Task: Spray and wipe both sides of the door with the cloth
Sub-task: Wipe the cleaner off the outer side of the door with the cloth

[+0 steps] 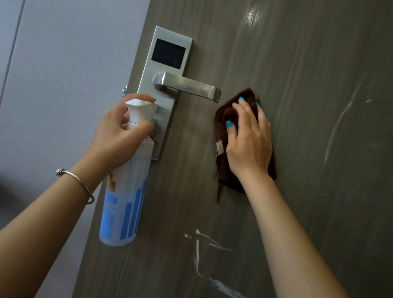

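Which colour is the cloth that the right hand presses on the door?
The cloth is dark brown, with a small white tag; the head view shows it.

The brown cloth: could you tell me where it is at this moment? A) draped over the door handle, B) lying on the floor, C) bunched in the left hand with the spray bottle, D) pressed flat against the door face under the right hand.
D: the right hand lies spread over the brown cloth, pressing it to the door, right of the handle; the left hand grips only the spray bottle.
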A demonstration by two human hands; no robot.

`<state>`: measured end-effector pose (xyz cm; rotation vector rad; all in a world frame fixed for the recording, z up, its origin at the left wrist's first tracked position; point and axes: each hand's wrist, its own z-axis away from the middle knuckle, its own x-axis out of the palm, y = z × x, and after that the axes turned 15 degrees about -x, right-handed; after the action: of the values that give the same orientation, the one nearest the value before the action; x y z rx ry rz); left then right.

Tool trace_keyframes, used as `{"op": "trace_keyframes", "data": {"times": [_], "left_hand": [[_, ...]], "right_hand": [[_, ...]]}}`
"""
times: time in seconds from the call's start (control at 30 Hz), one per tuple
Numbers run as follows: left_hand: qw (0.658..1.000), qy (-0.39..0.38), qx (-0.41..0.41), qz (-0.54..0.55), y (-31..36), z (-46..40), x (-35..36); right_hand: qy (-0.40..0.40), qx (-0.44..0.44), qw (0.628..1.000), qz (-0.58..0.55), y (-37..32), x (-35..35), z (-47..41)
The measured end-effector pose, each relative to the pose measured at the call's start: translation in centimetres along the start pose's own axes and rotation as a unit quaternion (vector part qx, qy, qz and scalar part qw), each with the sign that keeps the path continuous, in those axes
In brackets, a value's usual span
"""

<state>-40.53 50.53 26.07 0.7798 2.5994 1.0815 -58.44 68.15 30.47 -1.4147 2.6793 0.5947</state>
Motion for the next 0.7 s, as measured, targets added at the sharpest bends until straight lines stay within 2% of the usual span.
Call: {"op": "trace_keyframes", "data": {"times": [0.13, 0.23, 0.3, 0.37, 0.5, 0.63, 0.7], "left_hand": [[1.0, 0.001, -0.001, 0.002, 0.1, 0.2, 0.0], [1.0, 0.005, -0.001, 0.004, -0.1, 0.3, 0.1], [1.0, 0.01, -0.003, 0.006, -0.3, 0.2, 0.2], [1.0, 0.008, -0.002, 0.003, -0.2, 0.3, 0.2], [1.0, 0.009, 0.0, -0.006, 0.0, 0.4, 0.2], [1.0, 0.014, -0.007, 0.003, 0.2, 0.5, 0.5], [1.0, 0.025, -0.012, 0.004, 0.3, 0.7, 0.8]], "right_hand": [[-0.004, -0.014, 1.0, 0.008, -1.3, 1.0, 4.9], [-0.038, -0.069, 0.996, 0.038, -1.6, 1.4, 10.0], [-0.058, -0.108, 0.991, 0.059, -0.2, 1.0, 9.8], [-0.053, -0.086, 0.993, 0.066, 0.8, 0.5, 7.1], [-0.005, 0.015, 0.999, 0.048, 0.5, 0.5, 0.3], [0.032, 0.022, 0.997, 0.059, -1.8, 2.0, 0.8], [0.019, -0.021, 0.998, 0.064, -3.7, 2.9, 3.2]]}}
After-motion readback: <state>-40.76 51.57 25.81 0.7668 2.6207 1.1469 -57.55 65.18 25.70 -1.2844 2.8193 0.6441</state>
